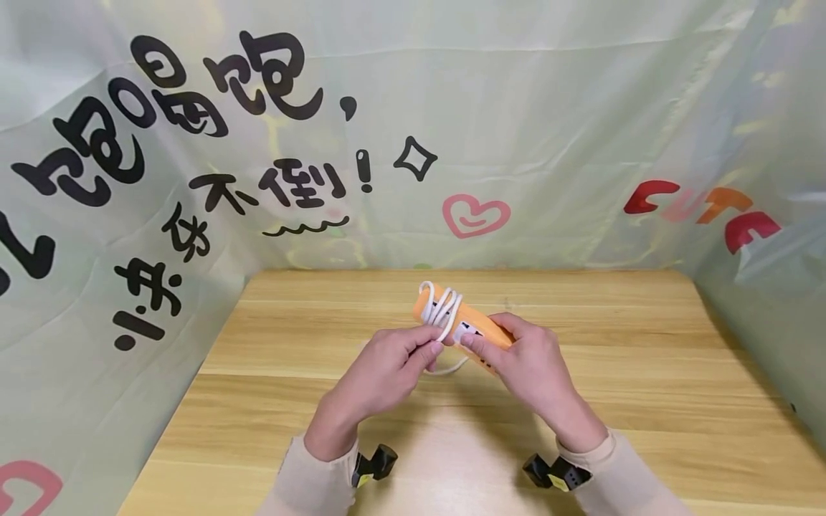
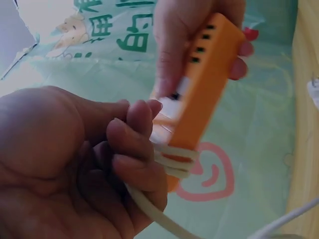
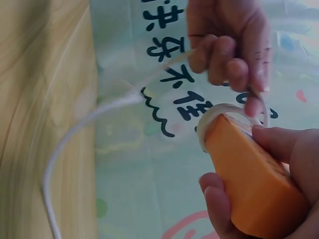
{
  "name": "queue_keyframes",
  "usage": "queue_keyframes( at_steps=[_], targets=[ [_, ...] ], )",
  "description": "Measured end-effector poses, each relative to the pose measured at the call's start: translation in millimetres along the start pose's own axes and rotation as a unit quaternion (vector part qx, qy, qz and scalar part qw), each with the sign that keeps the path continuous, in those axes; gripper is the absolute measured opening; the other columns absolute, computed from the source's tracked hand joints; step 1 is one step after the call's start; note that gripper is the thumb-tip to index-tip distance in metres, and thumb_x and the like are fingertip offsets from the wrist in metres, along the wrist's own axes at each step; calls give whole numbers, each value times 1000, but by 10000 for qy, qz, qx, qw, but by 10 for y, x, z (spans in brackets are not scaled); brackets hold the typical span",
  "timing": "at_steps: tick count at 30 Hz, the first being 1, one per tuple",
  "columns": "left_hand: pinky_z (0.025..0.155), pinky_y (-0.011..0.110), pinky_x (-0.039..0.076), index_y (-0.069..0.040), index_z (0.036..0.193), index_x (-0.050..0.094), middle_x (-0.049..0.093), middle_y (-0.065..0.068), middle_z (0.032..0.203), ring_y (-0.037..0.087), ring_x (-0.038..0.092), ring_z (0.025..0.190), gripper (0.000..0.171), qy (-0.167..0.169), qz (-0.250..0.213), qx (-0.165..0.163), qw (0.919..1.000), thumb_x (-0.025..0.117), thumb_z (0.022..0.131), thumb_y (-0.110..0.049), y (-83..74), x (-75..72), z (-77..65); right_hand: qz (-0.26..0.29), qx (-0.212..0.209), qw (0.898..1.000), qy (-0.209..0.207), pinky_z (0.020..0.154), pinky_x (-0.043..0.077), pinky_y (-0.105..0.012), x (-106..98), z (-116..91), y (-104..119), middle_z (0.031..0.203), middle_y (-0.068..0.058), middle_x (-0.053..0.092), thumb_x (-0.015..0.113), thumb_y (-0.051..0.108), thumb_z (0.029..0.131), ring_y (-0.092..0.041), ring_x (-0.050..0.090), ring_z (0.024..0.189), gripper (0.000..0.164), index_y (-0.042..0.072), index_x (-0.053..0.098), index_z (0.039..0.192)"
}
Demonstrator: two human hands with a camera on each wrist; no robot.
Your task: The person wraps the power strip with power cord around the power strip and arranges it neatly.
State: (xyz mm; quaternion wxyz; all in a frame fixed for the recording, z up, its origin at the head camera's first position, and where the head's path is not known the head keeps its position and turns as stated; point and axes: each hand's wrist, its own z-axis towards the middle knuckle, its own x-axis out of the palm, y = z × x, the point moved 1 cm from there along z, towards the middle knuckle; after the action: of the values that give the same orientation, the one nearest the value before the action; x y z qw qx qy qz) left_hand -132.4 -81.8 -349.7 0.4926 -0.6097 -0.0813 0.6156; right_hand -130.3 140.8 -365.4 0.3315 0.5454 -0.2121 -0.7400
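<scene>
An orange power strip (image 1: 476, 317) is held up over the table, its far end wrapped in several turns of white cord (image 1: 444, 309). My right hand (image 1: 534, 362) grips the strip's near end, thumb over the white label on its face. Close to the wound end, my left hand (image 1: 386, 367) pinches the cord between thumb and fingers. A row of small black slots shows along one side of the strip (image 2: 209, 84) in the left wrist view. From the left fingers the loose cord (image 3: 50, 174) hangs down in a curve in the right wrist view.
Below the hands lies a light wooden table (image 1: 310, 444). Printed fabric (image 1: 555, 129) with black characters and a pink heart (image 1: 476, 216) encloses the back and both sides. Small black devices (image 1: 374, 464) sit at both sleeve cuffs.
</scene>
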Motion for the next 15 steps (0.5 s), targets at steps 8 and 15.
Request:
queue_keyframes(
  at_steps=[8,15],
  targets=[
    [64,26,50,-21,102,75,67,-9,78,5,58,67,16,-310,152,-174,9993,61,109,-22,21,20,16,496,425,9972,366,55,48,-29,-46,26,11,77,-3,69,82,44,92,-15,57,61,38,10,79,108],
    [53,22,42,-27,82,66,58,-14,67,1,48,56,28,-257,-352,-481,9979,61,109,-33,49,10,8,756,729,9939,342,55,50,-29,-82,24,-12,83,-6,72,81,46,93,-16,60,65,42,8,78,111]
  ],
)
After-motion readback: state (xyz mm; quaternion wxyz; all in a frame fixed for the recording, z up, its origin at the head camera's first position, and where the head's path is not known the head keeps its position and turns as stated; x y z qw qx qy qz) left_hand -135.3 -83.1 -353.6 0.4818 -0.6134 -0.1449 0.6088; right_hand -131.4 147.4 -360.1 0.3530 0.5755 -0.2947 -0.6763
